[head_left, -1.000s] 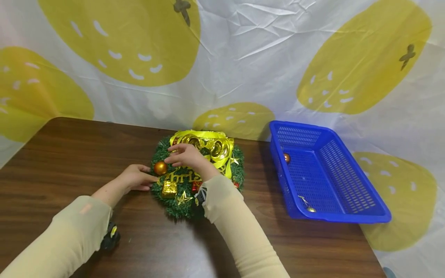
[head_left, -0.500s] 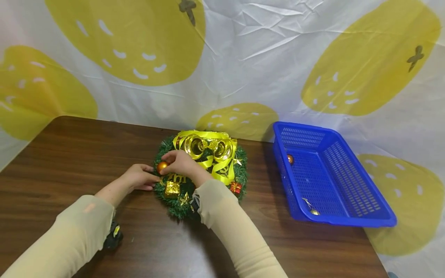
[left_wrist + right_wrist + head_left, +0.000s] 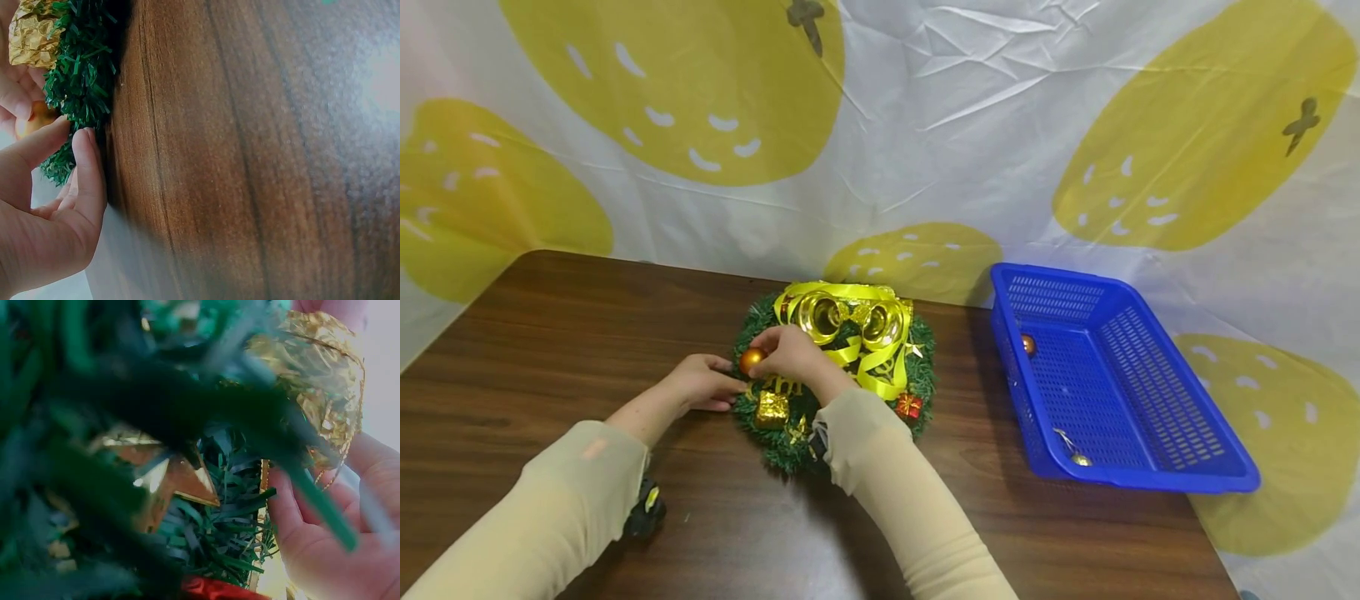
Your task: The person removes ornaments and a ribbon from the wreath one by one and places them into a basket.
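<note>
A green tinsel Christmas wreath (image 3: 786, 457) lies on the table with gold bells (image 3: 817, 317), yellow ribbon and small ornaments on it. At its left side sits a shiny orange bauble (image 3: 750, 360), pinched by the fingers of my right hand (image 3: 793, 357). My left hand (image 3: 700, 383) holds the wreath's left edge; in the left wrist view, thumb and fingers (image 3: 90, 178) lie on either side of the tinsel. A gold foil gift box (image 3: 772, 409) is just below the bauble. In the right wrist view, blurred tinsel covers much, and the bauble is hidden there.
A blue plastic basket (image 3: 1165, 479) stands on the right of the brown wooden table (image 3: 625, 308). Inside it lie an orange bauble (image 3: 1028, 344) and a small gold ornament (image 3: 1079, 459). A patterned cloth (image 3: 940, 150) hangs behind the table.
My right hand has come down and left from above the wreath onto the orange bauble, then stayed there. My left hand has kept its place at the wreath's edge.
</note>
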A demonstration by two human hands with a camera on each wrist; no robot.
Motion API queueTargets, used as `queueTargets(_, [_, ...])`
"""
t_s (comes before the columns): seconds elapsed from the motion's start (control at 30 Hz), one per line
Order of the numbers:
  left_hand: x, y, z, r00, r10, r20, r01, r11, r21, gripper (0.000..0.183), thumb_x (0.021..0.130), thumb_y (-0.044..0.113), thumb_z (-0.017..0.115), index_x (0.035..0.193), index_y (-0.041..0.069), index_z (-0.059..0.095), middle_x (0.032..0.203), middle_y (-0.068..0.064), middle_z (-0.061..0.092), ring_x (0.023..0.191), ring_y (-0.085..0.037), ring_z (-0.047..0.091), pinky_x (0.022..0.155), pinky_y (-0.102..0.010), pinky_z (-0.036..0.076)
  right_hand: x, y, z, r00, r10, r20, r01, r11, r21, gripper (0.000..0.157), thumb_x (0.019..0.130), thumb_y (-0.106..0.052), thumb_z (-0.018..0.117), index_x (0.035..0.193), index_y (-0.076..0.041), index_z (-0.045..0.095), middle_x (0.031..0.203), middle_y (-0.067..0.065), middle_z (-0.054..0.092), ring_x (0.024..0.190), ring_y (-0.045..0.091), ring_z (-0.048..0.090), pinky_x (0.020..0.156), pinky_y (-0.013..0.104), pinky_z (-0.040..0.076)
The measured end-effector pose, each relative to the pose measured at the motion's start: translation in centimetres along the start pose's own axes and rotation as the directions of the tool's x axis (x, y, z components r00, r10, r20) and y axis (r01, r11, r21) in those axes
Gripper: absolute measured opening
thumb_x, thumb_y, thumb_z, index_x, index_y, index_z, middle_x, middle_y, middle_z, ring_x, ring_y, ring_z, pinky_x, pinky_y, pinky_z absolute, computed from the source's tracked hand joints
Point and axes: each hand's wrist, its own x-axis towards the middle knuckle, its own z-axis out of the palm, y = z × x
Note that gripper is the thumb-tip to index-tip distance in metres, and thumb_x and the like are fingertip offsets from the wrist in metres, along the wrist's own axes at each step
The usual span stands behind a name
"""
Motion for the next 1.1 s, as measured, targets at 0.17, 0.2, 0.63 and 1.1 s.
queueTargets(0.17, [0.0,0.1,0.2,1.000,-0.003,-0.001,0.003,1.000,-0.001,0.068,0.088,0.007,0.062,0.138,-0.019,0.023,0.096,-0.010,0.055,0.066,-0.004,0.059,0.064,-0.020,0.057,-0.3,0.1,-0.3,1.000,0.003,-0.012,-0.003,0.998,0.057,0.035,0.079,-0.009,0.074,0.112,-0.004,0.065,0.103,0.010,0.065,0.081,0.015,0.060,0.066,0.022,0.053])
queueTargets(0.2, [0.0,0.1,0.2,1.000,-0.002,-0.001,0.002,1.000,-0.001,0.068,0.088,0.007,0.061,0.138,-0.019,0.023,0.096,-0.010,0.055,0.066,-0.004,0.059,0.064,-0.020,0.057,-0.3,0.2,-0.4,1.000,0.007,-0.013,-0.005,0.997,0.082,0.035,0.079,-0.009,0.074,0.112,-0.004,0.065,0.101,0.010,0.065,0.079,0.015,0.060,0.066,0.022,0.053])
queueTargets(0.63, [0.1,0.1,0.4,1.000,-0.006,-0.007,0.006,1.000,0.008,0.068,0.089,0.008,0.061,0.138,-0.018,0.023,0.103,-0.014,0.054,0.067,-0.004,0.059,0.062,-0.019,0.056,-1.3,-0.5,-2.1,0.999,0.040,-0.025,-0.032,0.961,0.275,0.035,0.082,-0.008,0.070,0.114,-0.001,0.058,0.103,0.012,0.058,0.091,0.029,0.063,0.083,0.037,0.056])
queueTargets(1.1, [-0.2,0.2,0.3,1.000,0.005,-0.002,-0.005,1.000,0.008,0.068,0.089,0.006,0.060,0.139,-0.019,0.021,0.095,-0.009,0.055,0.065,-0.004,0.058,0.061,-0.019,0.056,-2.7,-0.3,-3.9,0.999,0.010,-0.032,0.001,0.948,0.319,0.034,0.084,-0.007,0.065,0.117,0.000,0.057,0.108,0.015,0.058,0.083,0.017,0.059,0.089,0.041,0.053])
